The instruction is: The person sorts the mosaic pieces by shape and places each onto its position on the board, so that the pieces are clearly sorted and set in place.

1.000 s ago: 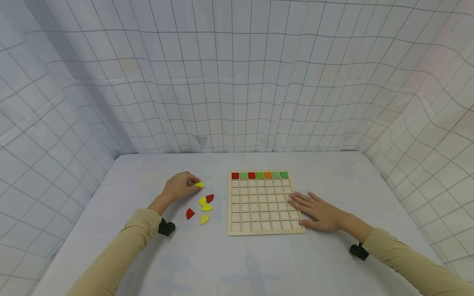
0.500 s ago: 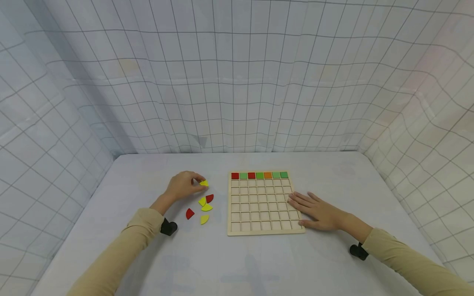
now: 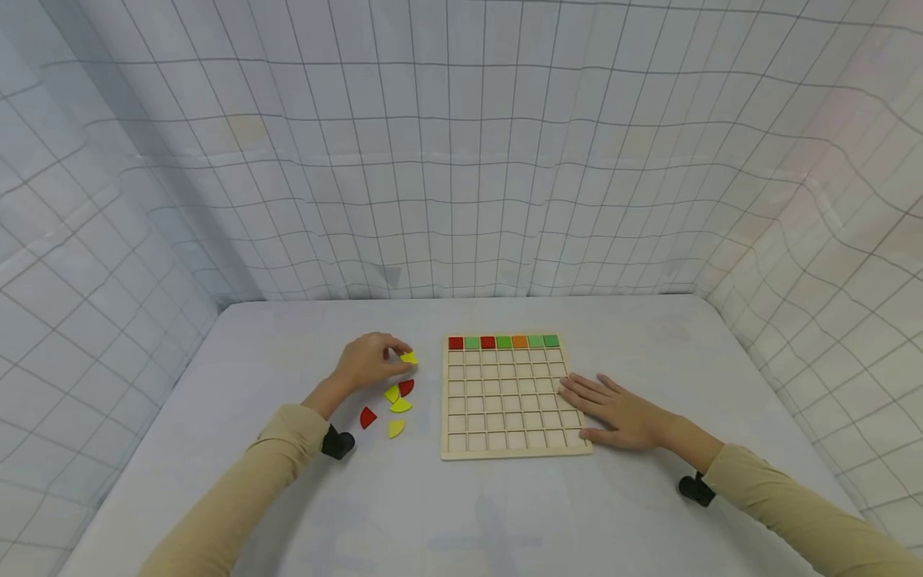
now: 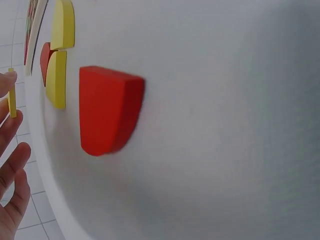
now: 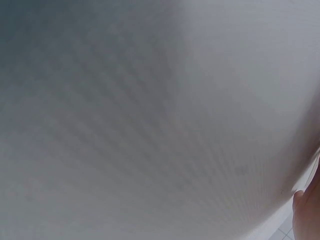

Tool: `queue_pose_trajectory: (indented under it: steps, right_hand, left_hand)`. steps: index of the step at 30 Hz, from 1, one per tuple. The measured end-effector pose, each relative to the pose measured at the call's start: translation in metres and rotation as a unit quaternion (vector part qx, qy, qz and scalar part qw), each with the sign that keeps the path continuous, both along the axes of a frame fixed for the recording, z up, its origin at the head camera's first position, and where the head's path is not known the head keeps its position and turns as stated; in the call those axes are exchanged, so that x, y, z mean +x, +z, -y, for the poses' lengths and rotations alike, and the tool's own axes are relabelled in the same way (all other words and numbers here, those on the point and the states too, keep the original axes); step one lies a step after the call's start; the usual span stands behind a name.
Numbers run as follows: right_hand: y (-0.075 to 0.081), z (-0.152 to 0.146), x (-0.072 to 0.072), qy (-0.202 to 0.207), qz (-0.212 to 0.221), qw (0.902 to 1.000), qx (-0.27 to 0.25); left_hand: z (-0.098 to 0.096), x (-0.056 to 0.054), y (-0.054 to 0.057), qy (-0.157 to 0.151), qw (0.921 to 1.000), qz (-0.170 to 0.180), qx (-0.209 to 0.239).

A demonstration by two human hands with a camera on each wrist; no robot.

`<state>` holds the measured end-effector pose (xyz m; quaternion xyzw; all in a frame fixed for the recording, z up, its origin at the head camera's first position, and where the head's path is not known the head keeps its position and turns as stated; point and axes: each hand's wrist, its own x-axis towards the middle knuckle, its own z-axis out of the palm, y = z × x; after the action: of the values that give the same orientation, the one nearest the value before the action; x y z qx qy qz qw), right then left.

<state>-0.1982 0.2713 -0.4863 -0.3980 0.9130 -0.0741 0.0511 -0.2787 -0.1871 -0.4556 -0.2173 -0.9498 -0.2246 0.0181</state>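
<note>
My left hand [image 3: 369, 359] pinches a yellow quarter-circle piece [image 3: 409, 357] between thumb and fingertips, left of the wooden grid board [image 3: 445, 405]. In the left wrist view, the pinched yellow piece [image 4: 12, 97] appears edge-on at the far left. Below that hand lie loose quarter-circle pieces: a red one [image 3: 407, 387] beside two yellow ones [image 3: 401, 406], another yellow one [image 3: 397, 429] and a second red one [image 3: 368, 417]. My right hand [image 3: 623, 414] rests with spread fingers on the board's right edge. Only a sliver of the right hand [image 5: 309, 212] shows in its wrist view.
Along the board's far row sit coloured square tiles [image 3: 504, 342] in red, greens and orange. A white cloth covers the table [image 3: 324, 521]. Gridded white curtains [image 3: 476, 200] hang behind and at both sides.
My left hand has moved to the right, toward the board, with the yellow piece in its fingertips. The right hand stays on the board's edge, and the loose pieces lie as before.
</note>
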Motion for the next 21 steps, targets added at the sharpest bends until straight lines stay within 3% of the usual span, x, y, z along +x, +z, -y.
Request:
queue_pose_trajectory:
  steps: [21]
  right_hand:
    - [0.003,0.001,0.000,-0.002,0.014,0.9999,0.005]
  left_hand:
    - [-0.030,-0.010,-0.006,-0.047,0.9981,-0.033,-0.021]
